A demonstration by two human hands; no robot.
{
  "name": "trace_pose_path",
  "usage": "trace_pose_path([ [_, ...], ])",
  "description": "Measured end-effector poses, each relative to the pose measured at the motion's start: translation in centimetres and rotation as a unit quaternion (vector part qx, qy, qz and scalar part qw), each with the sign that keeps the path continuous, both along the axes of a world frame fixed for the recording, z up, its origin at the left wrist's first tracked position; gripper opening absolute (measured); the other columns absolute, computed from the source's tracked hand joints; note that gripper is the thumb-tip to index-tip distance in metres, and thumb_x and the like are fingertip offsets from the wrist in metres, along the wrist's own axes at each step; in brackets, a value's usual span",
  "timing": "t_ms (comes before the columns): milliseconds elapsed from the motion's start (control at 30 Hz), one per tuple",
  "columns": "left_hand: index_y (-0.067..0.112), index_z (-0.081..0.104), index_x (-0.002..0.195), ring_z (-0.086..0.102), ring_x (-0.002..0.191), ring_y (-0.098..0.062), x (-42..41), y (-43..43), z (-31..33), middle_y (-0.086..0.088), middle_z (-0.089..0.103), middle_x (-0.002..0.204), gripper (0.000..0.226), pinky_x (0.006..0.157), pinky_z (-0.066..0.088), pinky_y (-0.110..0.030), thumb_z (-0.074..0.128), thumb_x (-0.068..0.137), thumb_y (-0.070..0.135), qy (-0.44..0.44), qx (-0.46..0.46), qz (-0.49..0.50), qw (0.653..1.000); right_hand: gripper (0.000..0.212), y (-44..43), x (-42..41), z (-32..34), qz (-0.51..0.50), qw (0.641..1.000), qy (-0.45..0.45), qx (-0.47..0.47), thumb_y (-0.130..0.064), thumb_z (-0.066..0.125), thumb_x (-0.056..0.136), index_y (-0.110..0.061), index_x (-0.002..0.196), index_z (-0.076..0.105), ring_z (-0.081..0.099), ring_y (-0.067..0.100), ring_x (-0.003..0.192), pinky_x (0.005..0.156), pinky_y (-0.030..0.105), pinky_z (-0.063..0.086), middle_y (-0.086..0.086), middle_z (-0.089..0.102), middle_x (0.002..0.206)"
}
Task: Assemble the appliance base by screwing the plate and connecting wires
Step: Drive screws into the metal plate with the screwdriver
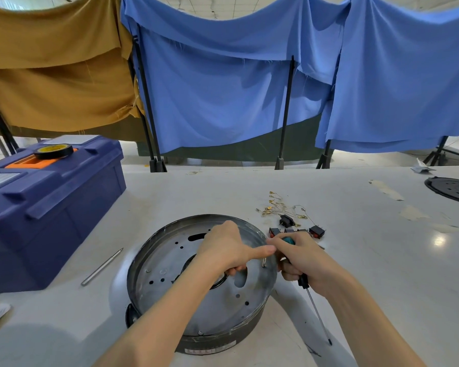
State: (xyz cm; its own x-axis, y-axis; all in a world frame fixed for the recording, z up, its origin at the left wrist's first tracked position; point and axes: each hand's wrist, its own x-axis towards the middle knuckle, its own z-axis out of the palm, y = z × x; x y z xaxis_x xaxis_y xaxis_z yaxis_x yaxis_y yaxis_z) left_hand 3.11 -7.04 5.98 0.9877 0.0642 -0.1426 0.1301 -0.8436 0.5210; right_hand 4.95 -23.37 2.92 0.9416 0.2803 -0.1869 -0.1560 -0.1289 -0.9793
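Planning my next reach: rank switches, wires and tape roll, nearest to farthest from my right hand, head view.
1. Switches, just beyond the right hand.
2. Wires, farther back.
3. Tape roll, far left on the toolbox.

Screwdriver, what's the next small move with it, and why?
Probably bring the screwdriver tip round onto the screw: it is held with its tip pointing off the plate, while the screw stands in the plate near its right rim.

Round metal plate seated flat in dark appliance base, loose wires just behind
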Motion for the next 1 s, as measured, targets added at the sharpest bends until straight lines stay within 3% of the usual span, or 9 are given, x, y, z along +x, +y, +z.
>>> trace_pose_path([
  [67, 0.011, 0.066, 0.07, 0.054, 0.041, -0.01, -0.2, 0.2, 0.0, 0.002, 0.065, 0.051, 0.051, 0.059, 0.057, -0.031, 0.065, 0.082, 0.061, -0.065, 0.03, -0.028, 0.997, 0.02, 0.0, 0.1, 0.0, 0.001, 1.0, 0.002, 0.002, -0.015, 0.056, 0.098, 0.001, 0.088, 0.061, 0.026, 0.013, 0.034, 0.037, 0.019, 0.025, 0.005, 0.045, 0.044],
  [133, 0.018, 0.065, 0.08, 0.059, 0.06, -0.015, -0.5, 0.1, -0.4, 0.002, 0.068, 0.068, 0.032, 0.074, 0.056, -0.038, 0.061, 0.091, 0.048, -0.114, 0.05, -0.066, 0.99, 0.02, 0.1, 0.1, 0.0, 0.003, 1.0, 0.001, 0.002, -0.015, 0.057, 0.097, 0.003, 0.09, 0.062, 0.026, 0.013, 0.034, 0.037, 0.02, 0.025, 0.005, 0.045, 0.044],
  [233, 0.016, 0.062, 0.093, 0.059, 0.088, -0.022, -1.1, 0.0, -1.4, -0.002, 0.069, 0.089, 0.027, 0.078, 0.047, -0.039, 0.051, 0.098, 0.041, -0.175, 0.113, -0.114, 0.971, 0.018, 0.1, 0.0, 0.1, 0.002, 1.0, -0.002, 0.002, -0.014, 0.058, 0.097, 0.0, 0.087, 0.061, 0.026, 0.013, 0.034, 0.037, 0.02, 0.024, 0.005, 0.044, 0.044],
  [333, 0.016, 0.057, 0.099, 0.057, 0.095, -0.024, -1.3, 0.2, -1.8, -0.003, 0.066, 0.098, 0.026, 0.077, 0.044, -0.037, 0.045, 0.101, 0.039, -0.208, 0.139, -0.149, 0.957, 0.019, 0.0, 0.0, 0.0, 0.0, 1.0, -0.003, 0.003, -0.013, 0.057, 0.097, -0.001, 0.082, 0.059, 0.025, 0.013, 0.034, 0.037, 0.019, 0.023, 0.004, 0.042, 0.043],
  [533, 0.015, 0.05, 0.115, 0.06, 0.1, -0.029, -1.9, -1.0, -1.8, -0.004, 0.063, 0.112, 0.024, 0.071, 0.037, -0.035, 0.036, 0.105, 0.032, -0.253, 0.24, -0.248, 0.904, 0.027, 0.1, -0.1, 0.1, 0.005, 1.0, -0.02, -0.009, -0.006, 0.051, 0.095, -0.001, 0.069, 0.055, 0.025, 0.014, 0.034, 0.038, 0.02, 0.023, 0.007, 0.042, 0.043],
  [700, 0.016, 0.056, 0.109, 0.06, 0.098, -0.03, -1.6, -0.6, -1.1, -0.007, 0.066, 0.105, 0.021, 0.074, 0.041, -0.038, 0.045, 0.102, 0.032, -0.224, 0.189, -0.227, 0.929, 0.02, 0.2, -0.1, 0.1, -0.004, 1.0, -0.021, 0.001, -0.004, 0.051, 0.095, 0.001, 0.077, 0.058, 0.024, 0.014, 0.033, 0.036, 0.019, 0.023, 0.007, 0.04, 0.044],
  [833, 0.018, 0.059, 0.1, 0.059, 0.093, -0.025, -1.8, -0.5, -1.1, -0.003, 0.067, 0.095, 0.016, 0.076, 0.044, -0.038, 0.051, 0.099, 0.032, -0.217, 0.117, -0.226, 0.943, 0.025, 0.5, -0.1, 0.1, -0.007, 1.0, -0.029, -0.003, -0.001, 0.05, 0.094, 0.0, 0.07, 0.057, 0.025, 0.015, 0.034, 0.038, 0.019, 0.023, 0.009, 0.043, 0.044],
  [1000, 0.021, 0.063, 0.087, 0.05, 0.059, 0.001, -1.3, 0.6, -1.0, 0.006, 0.069, 0.074, 0.012, 0.075, 0.051, -0.036, 0.058, 0.095, 0.029, -0.192, 0.031, -0.194, 0.962, 0.03, 1.1, -0.4, 0.1, -0.007, 0.999, -0.036, 0.005, -0.002, 0.053, 0.093, 0.0, 0.063, 0.057, 0.025, 0.016, 0.032, 0.038, 0.018, 0.022, 0.013, 0.044, 0.045],
])
